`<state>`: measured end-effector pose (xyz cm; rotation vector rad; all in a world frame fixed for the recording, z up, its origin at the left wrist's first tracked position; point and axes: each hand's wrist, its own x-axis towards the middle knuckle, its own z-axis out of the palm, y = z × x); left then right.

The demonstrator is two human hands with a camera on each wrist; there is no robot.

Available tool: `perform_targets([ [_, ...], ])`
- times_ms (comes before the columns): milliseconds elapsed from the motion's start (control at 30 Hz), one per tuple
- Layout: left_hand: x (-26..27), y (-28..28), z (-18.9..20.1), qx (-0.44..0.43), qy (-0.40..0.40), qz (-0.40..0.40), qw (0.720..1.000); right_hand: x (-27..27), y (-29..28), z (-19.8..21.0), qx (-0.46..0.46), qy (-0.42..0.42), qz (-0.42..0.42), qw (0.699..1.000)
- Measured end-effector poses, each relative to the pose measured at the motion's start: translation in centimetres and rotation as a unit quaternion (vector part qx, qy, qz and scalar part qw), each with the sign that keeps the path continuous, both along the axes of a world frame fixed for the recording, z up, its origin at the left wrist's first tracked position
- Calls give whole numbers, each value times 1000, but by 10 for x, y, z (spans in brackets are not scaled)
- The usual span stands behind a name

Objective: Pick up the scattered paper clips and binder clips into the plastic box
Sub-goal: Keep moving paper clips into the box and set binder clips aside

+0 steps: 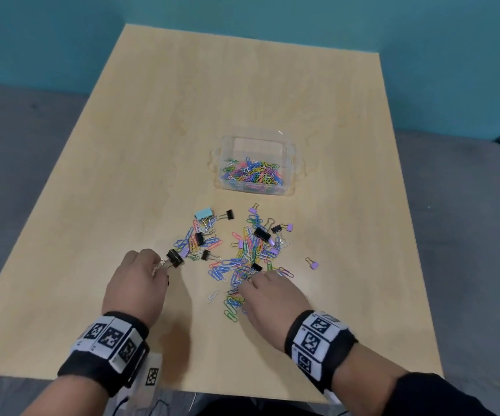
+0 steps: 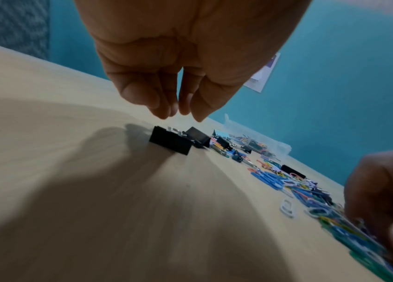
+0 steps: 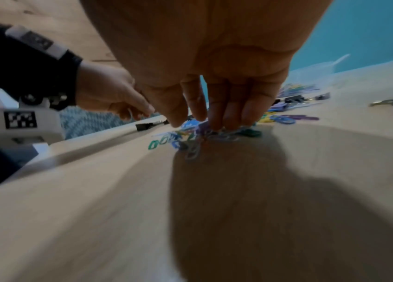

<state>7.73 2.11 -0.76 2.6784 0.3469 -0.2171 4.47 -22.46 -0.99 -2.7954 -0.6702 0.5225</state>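
The paper clips (image 1: 244, 267) and binder clips lie partly sorted: a bed of coloured paper clips already covers the floor of the plastic box (image 1: 291, 163), which stands toward the far side of the table (image 1: 152, 115), while a loose scatter remains between the box and the person. No binder clips can be made out inside the box, so by this showing roughly half the job is left, and all of the binder clips.

Going from the left, the left hand (image 1: 136, 285) pinches the wire handles of a large black binder clip (image 1: 175, 258) at the left edge of the scatter; the wrist view is blurred, and whether the clip has left the wood cannot be told. Next comes a cluster of paper clips with a pale blue binder clip (image 1: 204, 212) and several small black ones. The right hand (image 1: 272, 298) rests on the near side of the thickest heap, its fingers (image 3: 217, 106) curled down and gathering a tangle of paper clips against the table. Farther right, a lone purple binder clip (image 1: 313, 264) sits apart.

Nothing stands between the heaps and the box. The likelier nuisance is the clips themselves, which are interlocked and may drag neighbours or drop in transit.
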Motion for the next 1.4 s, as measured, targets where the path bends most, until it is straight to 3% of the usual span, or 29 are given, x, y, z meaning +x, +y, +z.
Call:
perform_targets([
  [133, 10, -2, 0, 3, -7, -12, 1000, 6, 10, -5, -49, 38, 10, 998],
  [267, 17, -10, -1, 20, -18, -53, 998, 7, 10, 3, -6, 31, 1, 1000],
  [367, 20, -13, -7, 64, 4, -98, 993, 13, -5, 15, 53, 35, -74, 995],
  [567, 25, -8, -13, 107, 13, -149, 983, 38, -83, 17, 0, 9, -271, 962],
  [767, 21, 0, -9, 64, 1, -93, 994, 45, -116, 8, 3, 6, -333, 943],
  [833, 22, 4, -6, 39, 13, -67, 997, 39, -109, 9, 4, -42, -298, 954],
  [1000, 23, 8, 1, 50, 24, -62, 997, 16, -66, 1, -25, -90, -90, 992],
  [1167, 19, -5, 3, 50, -15, -84, 995, 26, -48, -4, -43, -107, -84, 990],
  [1400, 5, -14, 2, 42, -41, -135, 989, 24, -65, -6, -69, -112, -43, 990],
])
